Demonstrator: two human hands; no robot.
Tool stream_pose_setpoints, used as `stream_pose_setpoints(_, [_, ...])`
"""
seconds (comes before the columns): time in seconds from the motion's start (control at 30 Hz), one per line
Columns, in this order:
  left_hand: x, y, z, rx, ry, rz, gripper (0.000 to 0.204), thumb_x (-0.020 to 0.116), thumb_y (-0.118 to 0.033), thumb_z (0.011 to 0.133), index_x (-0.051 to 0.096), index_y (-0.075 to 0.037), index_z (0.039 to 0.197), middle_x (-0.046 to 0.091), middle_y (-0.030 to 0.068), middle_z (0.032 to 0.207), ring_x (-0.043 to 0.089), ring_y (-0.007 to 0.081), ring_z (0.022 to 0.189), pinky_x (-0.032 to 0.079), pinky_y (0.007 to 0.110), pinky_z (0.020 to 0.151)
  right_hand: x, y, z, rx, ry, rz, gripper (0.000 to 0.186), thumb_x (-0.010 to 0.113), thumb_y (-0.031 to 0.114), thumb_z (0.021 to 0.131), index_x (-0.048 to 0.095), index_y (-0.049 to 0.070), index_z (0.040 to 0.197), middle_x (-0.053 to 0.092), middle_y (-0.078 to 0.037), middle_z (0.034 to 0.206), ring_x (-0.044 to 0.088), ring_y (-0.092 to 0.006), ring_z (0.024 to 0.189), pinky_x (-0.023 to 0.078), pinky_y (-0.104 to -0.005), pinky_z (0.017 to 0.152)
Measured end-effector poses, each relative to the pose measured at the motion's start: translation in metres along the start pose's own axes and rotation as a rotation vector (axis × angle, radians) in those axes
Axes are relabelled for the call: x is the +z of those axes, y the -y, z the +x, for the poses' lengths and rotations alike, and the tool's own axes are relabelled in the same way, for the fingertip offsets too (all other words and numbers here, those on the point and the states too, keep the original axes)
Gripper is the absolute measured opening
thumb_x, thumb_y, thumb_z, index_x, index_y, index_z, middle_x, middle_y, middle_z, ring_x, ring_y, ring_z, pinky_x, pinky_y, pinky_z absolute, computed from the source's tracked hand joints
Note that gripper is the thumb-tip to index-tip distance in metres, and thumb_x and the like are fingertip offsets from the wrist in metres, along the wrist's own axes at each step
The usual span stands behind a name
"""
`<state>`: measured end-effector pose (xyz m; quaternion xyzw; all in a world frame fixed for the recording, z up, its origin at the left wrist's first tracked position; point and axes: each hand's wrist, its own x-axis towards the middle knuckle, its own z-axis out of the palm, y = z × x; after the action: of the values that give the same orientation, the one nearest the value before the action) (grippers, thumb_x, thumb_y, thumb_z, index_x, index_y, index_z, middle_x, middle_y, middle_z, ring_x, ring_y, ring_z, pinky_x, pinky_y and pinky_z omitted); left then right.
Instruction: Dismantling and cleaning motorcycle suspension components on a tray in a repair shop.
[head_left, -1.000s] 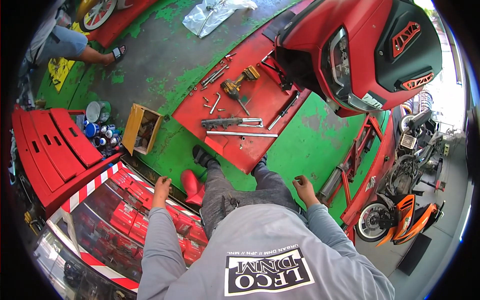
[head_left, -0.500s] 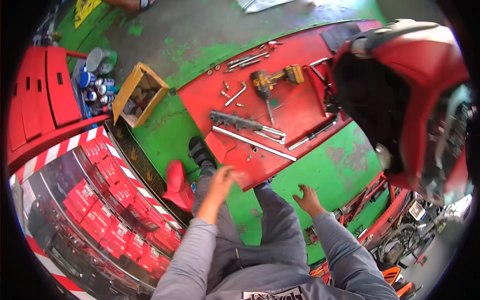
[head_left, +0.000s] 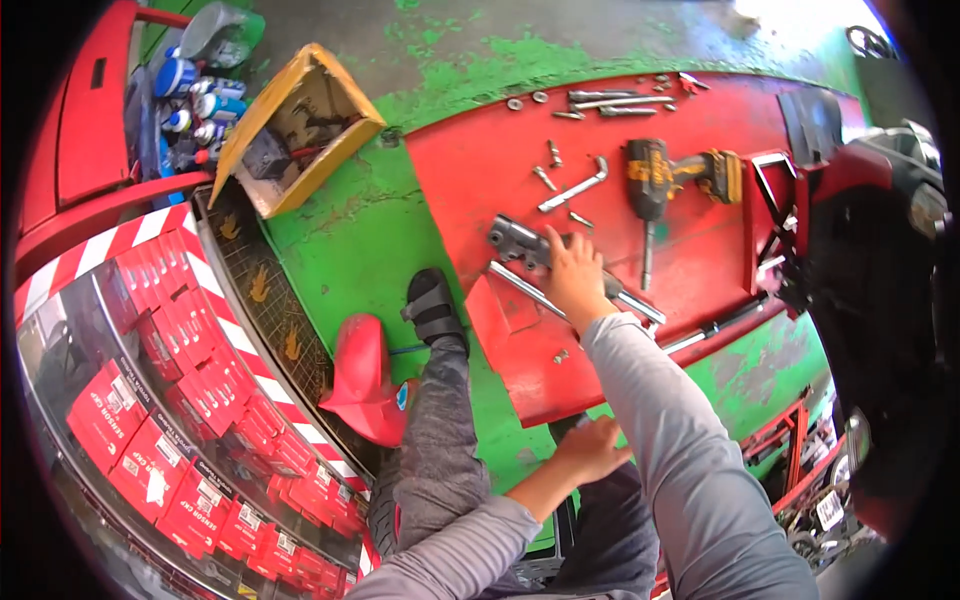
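Note:
My right hand [head_left: 576,275] reaches onto the red bench, its fingers bent over a dark grey motorcycle fork leg [head_left: 517,242]. The hand covers the middle of the leg, and its bright tube end shows beyond. A long silver tube [head_left: 520,284] lies alongside, partly hidden under my right wrist. My left hand [head_left: 592,450] hangs over my thigh, off the bench's near corner, its fingers curled together with nothing visible in them. A black and yellow cordless impact driver [head_left: 652,180] lies to the right of the fork leg. An L-shaped wrench [head_left: 575,188] and several bolts [head_left: 545,178] are behind it.
Sockets and extension bars [head_left: 622,101] lie along the bench's far edge. A red motorcycle [head_left: 860,300] stands at right. At left are a yellow wooden box [head_left: 300,140], a red plastic fairing piece [head_left: 362,385] and a glass case [head_left: 90,480] of red boxes.
My right hand has moved forward and left from beside the bench onto the fork leg. My left hand has dropped back and right, below my right forearm. The view has shifted left and closer.

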<state>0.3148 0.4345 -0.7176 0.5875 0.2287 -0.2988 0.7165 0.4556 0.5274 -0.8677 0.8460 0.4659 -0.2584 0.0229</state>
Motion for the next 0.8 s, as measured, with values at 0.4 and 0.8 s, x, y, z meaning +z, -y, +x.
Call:
stream_pose_setpoints(0.4, [-0.005,-0.004,-0.003,-0.051,0.170,0.093,0.067,0.050,-0.054,0.091,0.040,-0.010,0.141,0.051,0.0211,0.133,0.054,0.0397,0.120,0.044,0.053,0.097,0.002,0.003,0.010,0.054,0.078,-0.005,0.057,0.075,0.014,0.070,0.050,0.012,0.122,0.055,-0.017,0.108,0.057,-0.0372,0.103,0.046,-0.0499,0.086])
stream_pose_setpoints(0.8, [-0.013,0.005,0.013,-0.109,0.269,-0.011,0.075,0.051,-0.059,0.089,0.039,-0.009,0.144,0.042,0.0240,0.145,0.041,0.0393,0.134,0.034,0.045,0.110,-0.121,-0.022,-0.064,-0.098,-0.170,0.456,0.040,0.075,0.005,0.074,0.054,0.006,0.108,0.053,-0.012,0.100,0.062,-0.0291,0.090,0.051,-0.0361,0.074])
